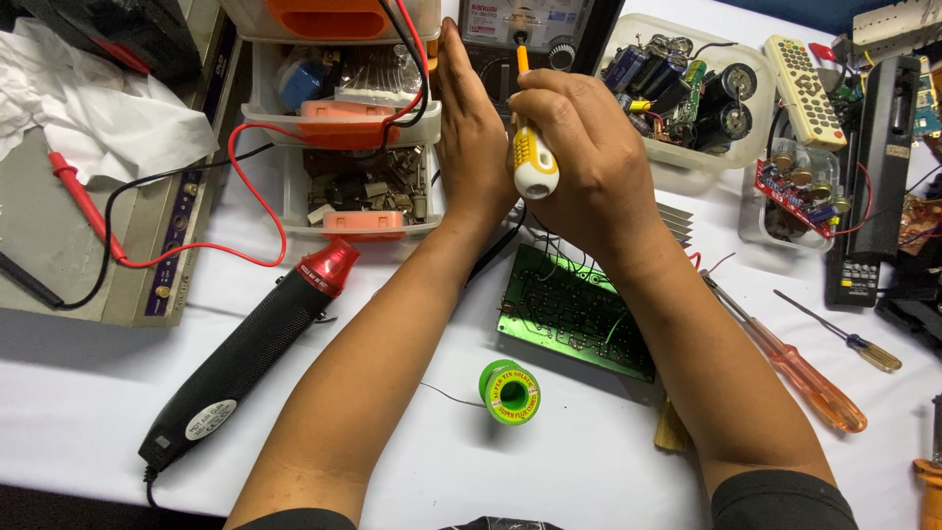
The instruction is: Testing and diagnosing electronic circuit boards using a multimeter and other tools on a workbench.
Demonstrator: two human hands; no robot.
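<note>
My right hand (589, 147) is wrapped around a small screwdriver with a yellow-and-white handle (533, 162), its orange shaft pointing up at the face of an analogue meter (525, 29). My left hand (473, 128) stands edge-on, palm pressed against the meter's left side, fingers straight. Below my wrists a green circuit board (574, 309) lies on the white table, and a green spool of solder wire (509, 392) stands between my forearms.
A black heat gun with a red nozzle (250, 353) lies at the left. Small parts drawers (339, 128) with red and black probe leads stand behind it. At the right are tubs of capacitors (687, 88), a remote control (805, 88) and an orange-handled screwdriver (800, 373).
</note>
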